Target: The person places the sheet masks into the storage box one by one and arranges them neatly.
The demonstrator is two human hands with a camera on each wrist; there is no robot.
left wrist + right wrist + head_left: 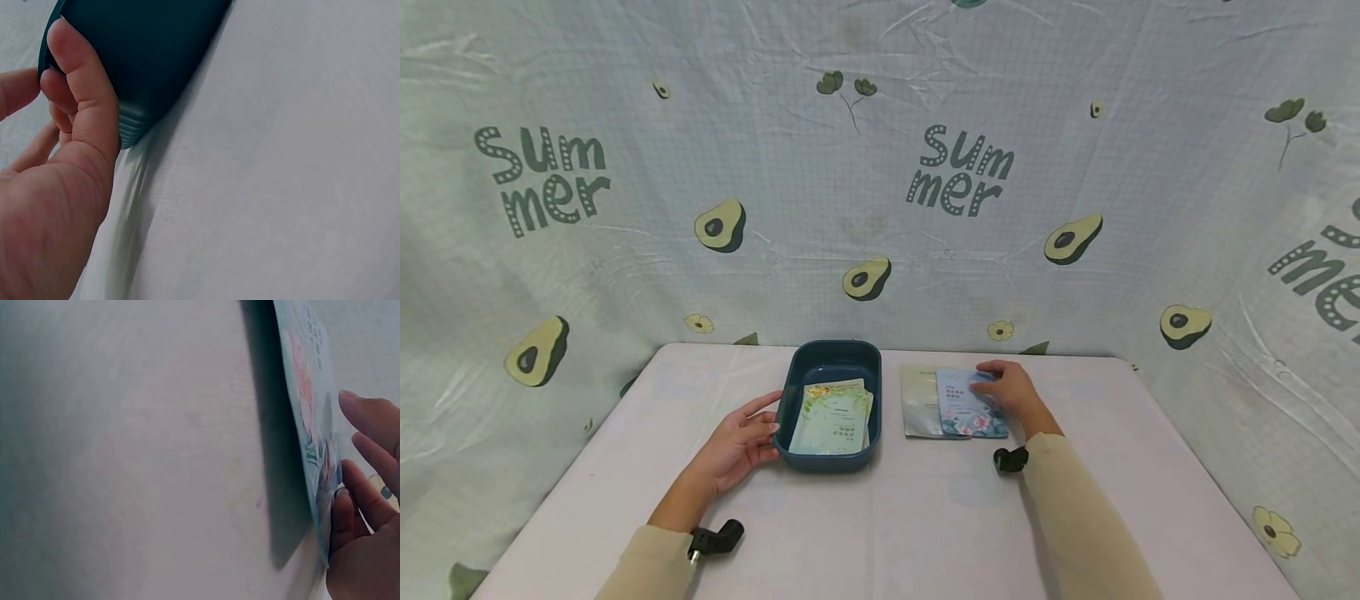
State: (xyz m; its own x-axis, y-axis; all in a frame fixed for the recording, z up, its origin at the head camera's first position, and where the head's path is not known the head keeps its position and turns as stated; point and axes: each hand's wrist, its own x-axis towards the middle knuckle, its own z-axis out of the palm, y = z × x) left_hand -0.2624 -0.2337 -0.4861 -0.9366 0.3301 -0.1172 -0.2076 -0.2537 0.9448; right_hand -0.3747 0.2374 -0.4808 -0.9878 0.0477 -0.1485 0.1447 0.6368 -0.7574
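Against blue bin (pixel 827 464): L hand (pixel 737 450), relaxed, lightly touching.
Inside: green pkts (pixel 831 417).
R hand (pixel 1013 392): on blue pkt (pixel 958 408), partly atop silver pkt (pixel 919 408); pinch, can't tell.

the left sleeve (pixel 643 571) and right sleeve (pixel 1078 517) are long, plain and light beige. the left wrist camera (pixel 721 537) is stubby and black, rounded at its end, with a small shiny bit (pixel 695 557) below; the right wrist camera (pixel 1011 460) is black and rounded too. left grip (pixel 741 442) and right grip (pixel 1013 390) are bare.
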